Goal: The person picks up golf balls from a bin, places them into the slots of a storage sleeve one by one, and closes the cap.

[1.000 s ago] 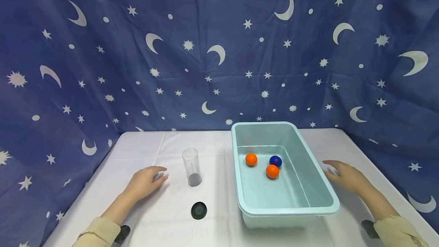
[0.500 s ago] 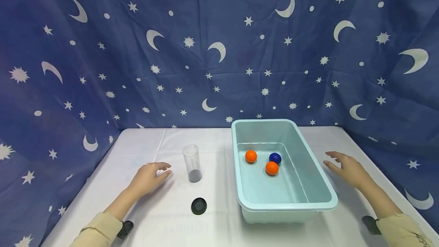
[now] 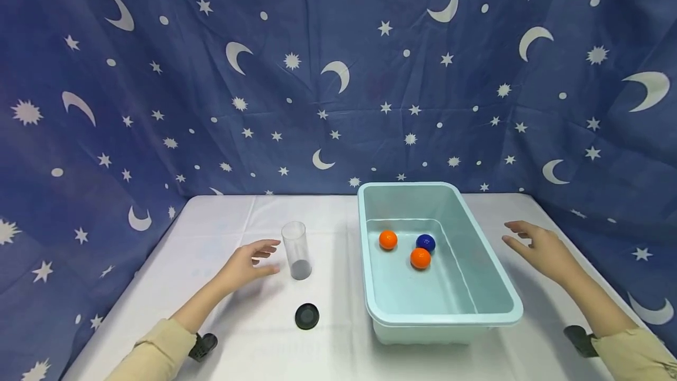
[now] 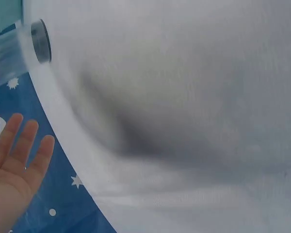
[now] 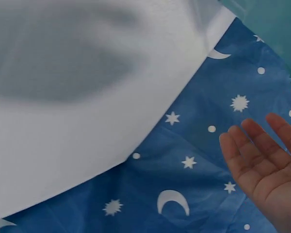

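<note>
Fingers (image 3: pixel 267 243) of the left hand (image 3: pixel 247 264), parted and holding nothing, hang just beside the clear cylinder (image 3: pixel 298 251), upright on the table (image 3: pixel 254 340); the right hand (image 3: pixel 543 250), its fingers also apart and empty, hovers beside the light-blue tub (image 3: pixel 444 320); wrapping the cylinder low with light, even pressure should best avoid tipping it.

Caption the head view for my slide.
Left hand beside a clear cup, right hand beside a bin of three balls.
</note>
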Motion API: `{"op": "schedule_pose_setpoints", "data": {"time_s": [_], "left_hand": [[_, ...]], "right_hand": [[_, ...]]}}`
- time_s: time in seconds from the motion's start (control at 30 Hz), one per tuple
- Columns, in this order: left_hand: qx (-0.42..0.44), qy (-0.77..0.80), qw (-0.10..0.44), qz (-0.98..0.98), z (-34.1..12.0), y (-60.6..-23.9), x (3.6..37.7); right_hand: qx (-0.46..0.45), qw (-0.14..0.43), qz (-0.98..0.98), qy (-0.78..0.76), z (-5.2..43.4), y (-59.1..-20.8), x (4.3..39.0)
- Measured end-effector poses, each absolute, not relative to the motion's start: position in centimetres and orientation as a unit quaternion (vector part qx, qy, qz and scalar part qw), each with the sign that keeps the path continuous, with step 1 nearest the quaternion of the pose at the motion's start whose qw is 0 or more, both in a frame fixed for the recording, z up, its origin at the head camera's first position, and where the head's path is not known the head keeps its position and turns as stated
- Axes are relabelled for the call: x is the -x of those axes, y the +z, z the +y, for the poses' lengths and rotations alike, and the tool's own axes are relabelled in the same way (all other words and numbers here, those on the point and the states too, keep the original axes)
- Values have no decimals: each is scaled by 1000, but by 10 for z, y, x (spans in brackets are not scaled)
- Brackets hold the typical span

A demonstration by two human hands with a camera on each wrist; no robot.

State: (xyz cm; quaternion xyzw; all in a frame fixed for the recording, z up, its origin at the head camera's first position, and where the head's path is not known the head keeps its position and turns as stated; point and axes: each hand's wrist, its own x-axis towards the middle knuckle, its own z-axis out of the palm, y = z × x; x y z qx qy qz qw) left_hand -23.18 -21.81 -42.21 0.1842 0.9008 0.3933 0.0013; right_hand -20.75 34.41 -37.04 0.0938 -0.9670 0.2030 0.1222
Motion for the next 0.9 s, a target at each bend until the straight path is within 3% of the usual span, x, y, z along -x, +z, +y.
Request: {"op": "schedule_pose_setpoints", "data": {"time_s": [0.33,0.9], "left_hand": [[-110,477,46,871,-200,-417,230],[-71,563,16,823,-164,-421,233]], "right_hand": [[-119,99,-966,205,330,-340,213],[-166,48,-973,153,263,-299,206]]}}
